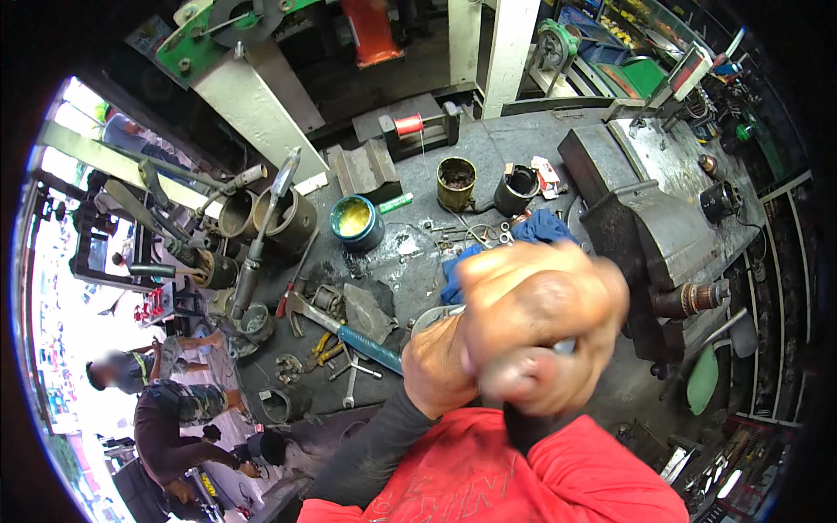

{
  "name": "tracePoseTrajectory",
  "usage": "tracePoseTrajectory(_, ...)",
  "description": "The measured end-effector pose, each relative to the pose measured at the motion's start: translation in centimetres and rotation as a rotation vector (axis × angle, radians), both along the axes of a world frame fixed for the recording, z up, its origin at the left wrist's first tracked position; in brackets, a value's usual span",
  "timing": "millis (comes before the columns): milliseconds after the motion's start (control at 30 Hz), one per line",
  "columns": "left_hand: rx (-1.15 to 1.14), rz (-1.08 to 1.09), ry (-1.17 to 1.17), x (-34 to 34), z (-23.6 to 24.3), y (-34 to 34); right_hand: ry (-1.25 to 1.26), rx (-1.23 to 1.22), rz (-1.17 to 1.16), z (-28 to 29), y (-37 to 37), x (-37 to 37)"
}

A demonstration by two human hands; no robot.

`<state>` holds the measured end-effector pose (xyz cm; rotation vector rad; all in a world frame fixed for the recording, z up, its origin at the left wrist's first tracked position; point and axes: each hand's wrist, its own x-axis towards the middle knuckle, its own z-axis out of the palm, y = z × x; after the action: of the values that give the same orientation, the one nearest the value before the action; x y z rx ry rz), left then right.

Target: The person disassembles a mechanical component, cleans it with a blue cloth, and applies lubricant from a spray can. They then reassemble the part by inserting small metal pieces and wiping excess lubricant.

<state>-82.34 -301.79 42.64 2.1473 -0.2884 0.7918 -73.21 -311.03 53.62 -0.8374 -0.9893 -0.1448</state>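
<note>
Close to the camera, my left hand (514, 301) and my right hand (571, 379) are pressed together above the near side of the workbench. The fingers of both are curled closed and partly smeared by motion. Between them a small pale glint shows, but what they grip is mostly hidden. Just beyond my hands lies a blue cloth (540, 228), partly covered by them. A hammer (349, 336) with a blue handle lies left of my left wrist, beside pliers with yellow handles (327, 349) and a multi-armed wrench (351, 380).
A tub of yellow grease (355, 218), a dark-stained can (456, 181) and a black can (518, 187) stand farther back. A red wire spool (408, 125) sits behind them. At right is a large metal vise (649, 235), near an armature (693, 299). People (166, 418) crouch at far left.
</note>
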Motion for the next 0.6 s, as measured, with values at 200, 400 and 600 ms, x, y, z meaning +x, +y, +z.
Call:
tracePoseTrajectory(200, 0.025, 0.032, -0.002, -0.4, 0.9, -0.3, 0.156, -0.259, -0.351, 1.9, -1.1, -0.8)
tracePoseTrajectory(400, -0.01, -0.035, -0.028, 0.6, 0.3, -0.2, 0.026, -0.162, 0.831, 1.0, -0.8, 3.6)
tracePoseTrajectory(600, -0.085, -0.063, 0.031, -0.2, -0.3, -0.1, 0.054, -0.138, -0.306, -0.5, 0.1, -2.5)
